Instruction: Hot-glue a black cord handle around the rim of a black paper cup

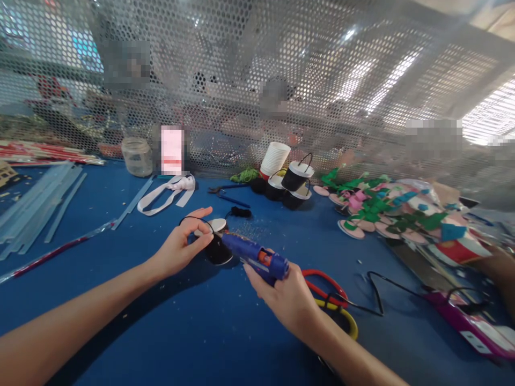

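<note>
My left hand (177, 247) pinches a thin black cord (192, 217) at the rim of a small black cup (219, 253). The cord arches over the hand, and the cup stands on the blue table with its white top facing up. My right hand (290, 300) is wrapped around a blue glue gun (243, 247), whose nozzle points at the cup's rim close to my left fingertips. Whether the nozzle touches the cup I cannot tell. Just behind the cup lies a small bundle of black cord (240, 212).
Translucent glue sticks (38, 206), white ribbon (155, 199), a jar (137, 157) and a lit phone (171, 149) lie left. Behind are pliers (231, 187), black cups (298, 176) and stacked white cups (275, 159). Rightward: paper flowers (374, 209), a purple power strip (462, 321), another person's hand (494, 262).
</note>
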The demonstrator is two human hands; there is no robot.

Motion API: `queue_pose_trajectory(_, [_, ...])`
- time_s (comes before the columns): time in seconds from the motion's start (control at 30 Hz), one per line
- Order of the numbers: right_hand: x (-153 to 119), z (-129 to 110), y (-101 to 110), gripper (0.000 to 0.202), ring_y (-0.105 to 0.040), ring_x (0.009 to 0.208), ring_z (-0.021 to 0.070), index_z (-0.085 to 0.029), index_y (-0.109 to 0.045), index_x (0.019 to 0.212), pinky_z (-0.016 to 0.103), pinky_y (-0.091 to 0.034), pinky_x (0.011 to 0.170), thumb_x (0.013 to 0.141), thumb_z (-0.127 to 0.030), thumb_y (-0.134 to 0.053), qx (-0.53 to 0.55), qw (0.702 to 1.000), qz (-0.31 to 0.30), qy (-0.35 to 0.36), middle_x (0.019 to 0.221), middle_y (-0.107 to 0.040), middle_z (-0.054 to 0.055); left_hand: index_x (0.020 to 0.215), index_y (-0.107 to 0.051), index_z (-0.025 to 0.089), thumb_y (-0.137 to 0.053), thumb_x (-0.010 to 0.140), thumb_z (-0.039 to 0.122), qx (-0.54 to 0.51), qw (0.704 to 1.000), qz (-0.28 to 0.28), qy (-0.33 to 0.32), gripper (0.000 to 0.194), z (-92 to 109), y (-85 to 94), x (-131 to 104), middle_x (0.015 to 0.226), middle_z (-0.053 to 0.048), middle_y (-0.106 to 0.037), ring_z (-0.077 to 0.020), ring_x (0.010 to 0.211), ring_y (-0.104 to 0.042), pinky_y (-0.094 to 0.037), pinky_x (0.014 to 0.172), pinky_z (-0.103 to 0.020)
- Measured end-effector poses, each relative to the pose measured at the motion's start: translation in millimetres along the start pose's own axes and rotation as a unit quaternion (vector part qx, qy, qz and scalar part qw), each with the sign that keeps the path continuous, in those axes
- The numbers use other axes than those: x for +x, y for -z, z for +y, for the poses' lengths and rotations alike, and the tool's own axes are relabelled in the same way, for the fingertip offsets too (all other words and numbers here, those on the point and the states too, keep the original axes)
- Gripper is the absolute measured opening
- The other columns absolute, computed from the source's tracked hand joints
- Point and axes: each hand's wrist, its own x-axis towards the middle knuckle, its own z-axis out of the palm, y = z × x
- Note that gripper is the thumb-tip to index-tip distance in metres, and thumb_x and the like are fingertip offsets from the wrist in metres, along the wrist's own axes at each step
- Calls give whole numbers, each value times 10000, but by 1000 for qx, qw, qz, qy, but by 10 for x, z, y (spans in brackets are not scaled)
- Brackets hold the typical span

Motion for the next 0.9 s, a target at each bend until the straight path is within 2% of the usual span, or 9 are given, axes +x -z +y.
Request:
queue_pose_trajectory(0.2, [-1, -23, 8, 153, -520, 486, 137, -188, -532, 657, 238, -437, 446, 692, -337, -541, 6, 1000, 7, -28, 565, -570, 18, 715, -503, 154, -469, 776, 247, -8, 1000, -4, 3, 116, -7, 0, 5, 1295, -133, -403, -276, 1226, -330, -281, 969, -472])
queue_pose_trajectory(0.4, [-6, -1, -5, 166, -517, 472, 131, -187, -544, 642, 232, -428, 445, 703, -340, -524, -4, 1000, 19, -21, 549, -561, 12, 718, -501, 161, -474, 774, 265, -19, 1000, -7, -5, 121, -41, -1, 13, 1285, -140, -414, -255, 1253, -292, -246, 998, -454])
queue_pose_trajectory(0.57, [-9, -12, -1, 177, -547, 535, 141, -194, -552, 631, 236, -443, 515, 707, -348, -510, 6, 1000, 23, 10, 579, -579, 13, 716, -497, 163, -478, 771, 268, -25, 1000, -16, -1, 120, -55, 1, 17, 1284, -144, -416, -249, 1251, -299, -242, 1001, -447])
queue_pose_trajectory(0.9, [-6, 10, -10, 176, -555, 525, 148, -188, -566, 630, 234, -436, 478, 700, -342, -518, 21, 999, 28, 5, 575, -598, 28, 721, -499, 160, -485, 772, 291, -47, 999, -26, 7, 142, -68, 6, 22, 1278, -146, -428, -261, 1237, -323, -234, 1003, -459])
